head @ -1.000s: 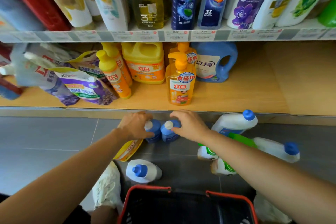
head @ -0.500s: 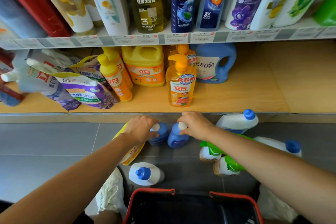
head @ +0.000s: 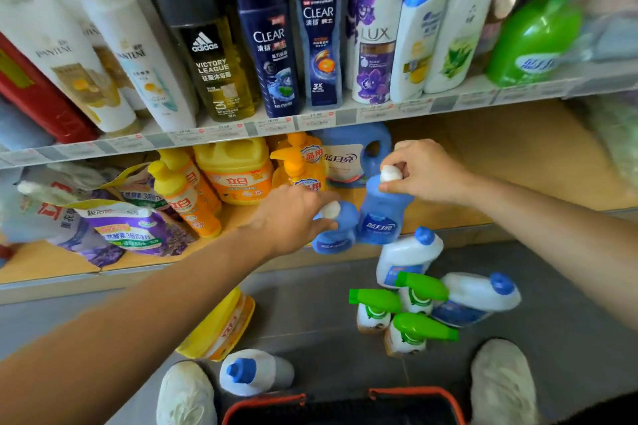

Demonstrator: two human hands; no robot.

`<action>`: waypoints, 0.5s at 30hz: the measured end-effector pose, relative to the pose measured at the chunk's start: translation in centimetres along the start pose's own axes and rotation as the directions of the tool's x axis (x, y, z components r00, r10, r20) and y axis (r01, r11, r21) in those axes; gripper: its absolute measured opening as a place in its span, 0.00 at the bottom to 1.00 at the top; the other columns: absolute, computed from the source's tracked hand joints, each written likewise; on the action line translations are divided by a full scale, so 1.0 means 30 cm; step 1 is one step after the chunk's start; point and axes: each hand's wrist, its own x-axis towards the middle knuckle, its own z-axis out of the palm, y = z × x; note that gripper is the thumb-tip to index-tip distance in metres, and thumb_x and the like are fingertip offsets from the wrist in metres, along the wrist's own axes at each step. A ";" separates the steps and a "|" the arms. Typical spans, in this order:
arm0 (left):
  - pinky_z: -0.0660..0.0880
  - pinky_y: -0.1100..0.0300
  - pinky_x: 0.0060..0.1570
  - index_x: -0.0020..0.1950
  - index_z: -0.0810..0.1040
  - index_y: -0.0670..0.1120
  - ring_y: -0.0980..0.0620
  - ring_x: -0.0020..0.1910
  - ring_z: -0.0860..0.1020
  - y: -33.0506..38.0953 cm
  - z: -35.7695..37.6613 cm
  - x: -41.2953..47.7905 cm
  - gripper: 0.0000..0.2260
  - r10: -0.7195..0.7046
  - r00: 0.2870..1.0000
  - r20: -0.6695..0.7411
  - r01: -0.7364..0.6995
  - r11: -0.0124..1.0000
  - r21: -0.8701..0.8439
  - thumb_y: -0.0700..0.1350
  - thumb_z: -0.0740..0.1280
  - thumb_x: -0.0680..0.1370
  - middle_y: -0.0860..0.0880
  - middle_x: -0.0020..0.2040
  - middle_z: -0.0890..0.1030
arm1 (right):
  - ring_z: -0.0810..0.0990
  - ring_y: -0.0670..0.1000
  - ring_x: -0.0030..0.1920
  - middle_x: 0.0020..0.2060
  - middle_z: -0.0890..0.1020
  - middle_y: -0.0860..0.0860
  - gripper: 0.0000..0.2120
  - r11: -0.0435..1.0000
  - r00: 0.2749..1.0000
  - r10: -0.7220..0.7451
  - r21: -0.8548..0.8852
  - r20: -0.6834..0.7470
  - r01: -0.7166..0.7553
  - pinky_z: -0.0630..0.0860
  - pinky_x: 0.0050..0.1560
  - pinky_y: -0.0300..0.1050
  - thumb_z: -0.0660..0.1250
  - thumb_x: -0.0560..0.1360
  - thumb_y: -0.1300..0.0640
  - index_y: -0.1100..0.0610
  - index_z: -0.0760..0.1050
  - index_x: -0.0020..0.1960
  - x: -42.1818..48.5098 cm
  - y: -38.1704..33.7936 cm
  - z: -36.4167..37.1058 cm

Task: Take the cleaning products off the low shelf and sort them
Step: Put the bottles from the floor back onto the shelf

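Note:
Each of my hands holds a small blue bottle with a white cap, in the air in front of the low wooden shelf [head: 538, 162]. My left hand [head: 293, 217] grips the tilted left blue bottle [head: 336, 235] by its neck. My right hand [head: 421, 171] pinches the cap of the upright right blue bottle [head: 381, 214]. The two bottles touch side by side. On the shelf stand yellow dish-soap bottles [head: 184, 193], a yellow jug [head: 238, 172], an orange pump bottle [head: 300, 169], a blue detergent jug [head: 348, 155] and refill pouches [head: 127, 231].
On the grey floor lie white bottles with blue caps [head: 407, 259], three green-capped spray bottles [head: 411, 310], a yellow pouch [head: 224, 324] and one white bottle [head: 255, 373] near my shoes. A red-rimmed basket [head: 341, 400] is at the bottom. Shampoo bottles [head: 269, 41] fill the upper shelf.
Both hands have lifted the two blue bottles off the floor and raised them to the level of the low shelf. The camera has tilted upward.

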 end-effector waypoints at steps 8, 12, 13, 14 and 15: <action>0.73 0.51 0.46 0.65 0.77 0.49 0.40 0.57 0.79 0.072 0.040 0.267 0.15 -0.044 0.993 0.111 0.032 0.993 0.109 0.52 0.66 0.81 0.43 0.58 0.83 | 0.76 0.56 0.48 0.46 0.76 0.53 0.11 0.989 0.985 0.144 -0.030 -0.097 -0.147 0.65 0.42 0.46 0.76 0.72 0.52 0.55 0.83 0.52 0.008 0.144 0.041; 0.75 0.49 0.50 0.69 0.74 0.48 0.39 0.59 0.79 0.054 0.066 0.334 0.17 -0.071 0.987 0.147 0.043 0.982 0.186 0.49 0.66 0.81 0.41 0.60 0.82 | 0.76 0.57 0.48 0.45 0.75 0.52 0.11 0.990 0.984 0.141 0.003 -0.109 -0.142 0.69 0.45 0.48 0.76 0.72 0.54 0.56 0.83 0.53 0.026 0.173 0.097; 0.74 0.49 0.49 0.68 0.75 0.47 0.39 0.58 0.79 0.047 0.074 0.340 0.16 -0.076 0.988 0.136 0.047 0.978 0.203 0.47 0.66 0.81 0.41 0.60 0.81 | 0.76 0.56 0.48 0.45 0.74 0.51 0.10 0.990 0.983 0.138 0.017 -0.123 -0.137 0.69 0.45 0.48 0.76 0.72 0.55 0.56 0.83 0.52 0.029 0.174 0.110; 0.74 0.50 0.49 0.68 0.74 0.46 0.39 0.59 0.79 0.040 0.083 0.340 0.15 -0.082 0.989 0.119 0.054 0.974 0.220 0.44 0.66 0.81 0.41 0.61 0.80 | 0.76 0.55 0.46 0.44 0.74 0.50 0.10 0.991 0.982 0.131 0.035 -0.138 -0.127 0.69 0.44 0.47 0.75 0.72 0.56 0.56 0.83 0.52 0.031 0.175 0.122; 0.74 0.50 0.51 0.69 0.73 0.45 0.39 0.60 0.78 0.034 0.092 0.335 0.17 -0.087 0.992 0.095 0.062 0.969 0.239 0.41 0.67 0.80 0.41 0.62 0.79 | 0.75 0.55 0.45 0.43 0.74 0.50 0.09 0.992 0.980 0.121 0.058 -0.155 -0.114 0.68 0.44 0.46 0.75 0.71 0.57 0.55 0.83 0.52 0.031 0.176 0.131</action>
